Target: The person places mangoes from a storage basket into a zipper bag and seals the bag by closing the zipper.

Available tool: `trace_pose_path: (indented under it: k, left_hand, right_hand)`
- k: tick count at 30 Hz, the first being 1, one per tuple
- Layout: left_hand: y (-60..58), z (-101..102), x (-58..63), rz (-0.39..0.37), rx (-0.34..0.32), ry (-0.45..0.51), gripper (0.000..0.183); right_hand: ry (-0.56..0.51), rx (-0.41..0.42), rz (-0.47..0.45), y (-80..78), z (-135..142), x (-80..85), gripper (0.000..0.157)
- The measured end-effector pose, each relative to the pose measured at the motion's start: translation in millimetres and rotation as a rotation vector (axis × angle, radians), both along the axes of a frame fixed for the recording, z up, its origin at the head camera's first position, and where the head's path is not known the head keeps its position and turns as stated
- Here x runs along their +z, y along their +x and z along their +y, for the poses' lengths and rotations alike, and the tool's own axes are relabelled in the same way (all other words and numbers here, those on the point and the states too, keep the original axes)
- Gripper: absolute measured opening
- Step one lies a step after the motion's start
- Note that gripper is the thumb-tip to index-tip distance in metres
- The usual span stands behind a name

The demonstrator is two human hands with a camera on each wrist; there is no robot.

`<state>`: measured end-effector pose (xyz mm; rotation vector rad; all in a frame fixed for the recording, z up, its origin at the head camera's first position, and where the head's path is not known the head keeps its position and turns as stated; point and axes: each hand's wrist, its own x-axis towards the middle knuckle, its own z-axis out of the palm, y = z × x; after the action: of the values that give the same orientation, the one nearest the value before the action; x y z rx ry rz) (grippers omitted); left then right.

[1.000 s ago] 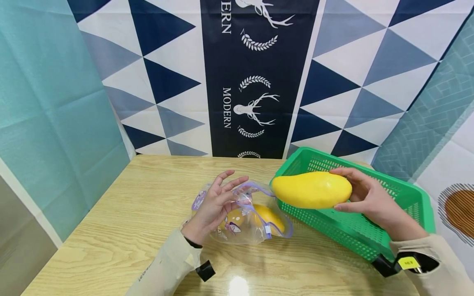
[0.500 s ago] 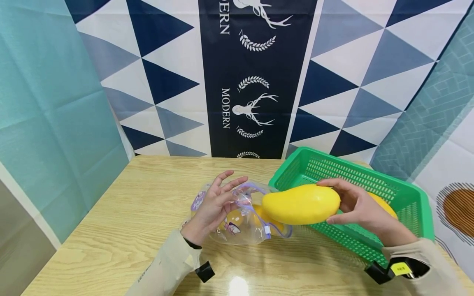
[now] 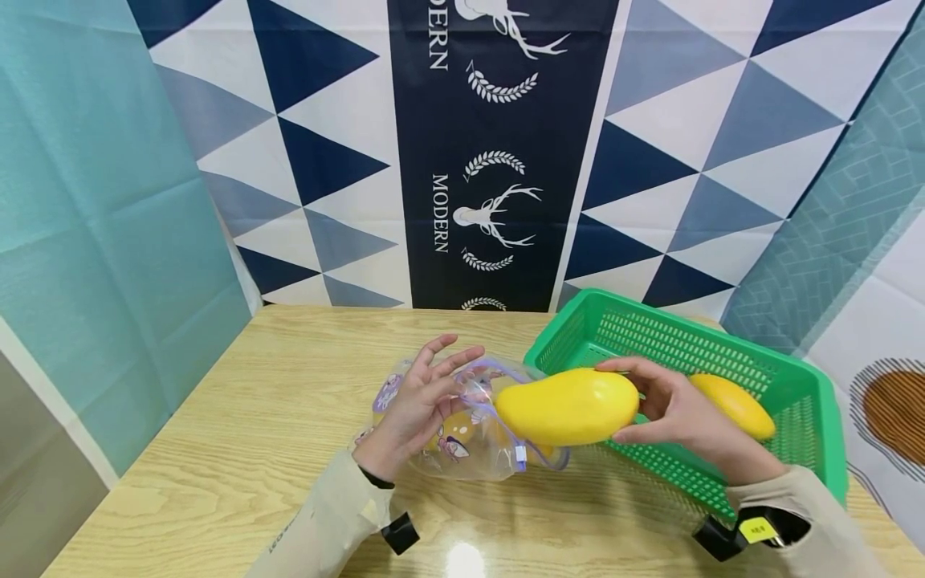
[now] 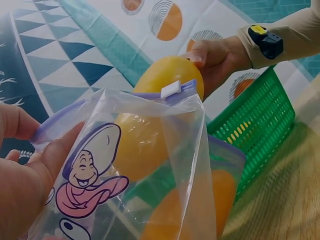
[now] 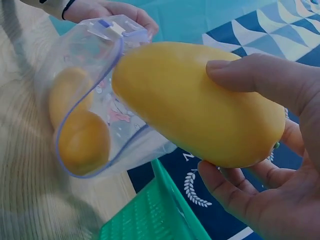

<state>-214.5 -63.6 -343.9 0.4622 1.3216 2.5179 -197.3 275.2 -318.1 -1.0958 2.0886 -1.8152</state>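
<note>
My right hand grips a large yellow mango by its stem end. Thumb and fingers lie on opposite sides of it in the right wrist view. The mango's free end points left, right at the mouth of a clear zip bag with purple edging and cartoon prints. My left hand pinches the bag's purple rim between thumb and finger, holding the mouth up, as the left wrist view shows. Inside the bag lie two more mangoes, the nearer mango close to the opening and the other mango deeper in.
A green perforated basket stands at the right of the wooden table. One mango lies in it, partly behind my right hand. Patterned cloth hangs behind the table, and teal cloth hangs at the left.
My right hand has carried the mango left and down, from over the basket to the bag's mouth. The mango in the basket has come into view. My left hand stays in place.
</note>
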Motion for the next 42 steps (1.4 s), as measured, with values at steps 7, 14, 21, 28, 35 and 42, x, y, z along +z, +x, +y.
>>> trace_pose_path:
  k: [7,14,21,28,35,42]
  left_hand:
    - [0.5,0.2,-0.8,0.018,-0.015,0.01,0.061]
    - [0.9,0.9,-1.2,0.02,-0.023,0.015,0.06]
    - [1.1,0.6,-1.4,0.028,-0.028,0.018,0.063]
    - [1.8,1.0,-0.8,0.032,-0.019,0.01,0.063]
    - [2.5,1.9,-0.7,0.031,-0.012,0.019,0.06]
    - [2.8,1.7,-0.2,0.027,-0.003,0.034,0.06]
  right_hand:
    - [0.051,-0.048,0.008,0.8,-13.5,-0.8,0.064]
    - [0.071,-0.075,0.004,-1.3,-26.5,-5.4,0.063]
    - [0.087,-0.101,-0.02,-3.0,-40.5,-10.6,0.064]
    - [0.107,-0.1,0.018,-3.2,-54.4,-14.8,0.065]
    - [0.137,-0.117,0.13,-3.4,-66.1,-20.6,0.061]
    - [0.119,-0.137,0.093,-2.7,-76.2,-24.7,0.062]
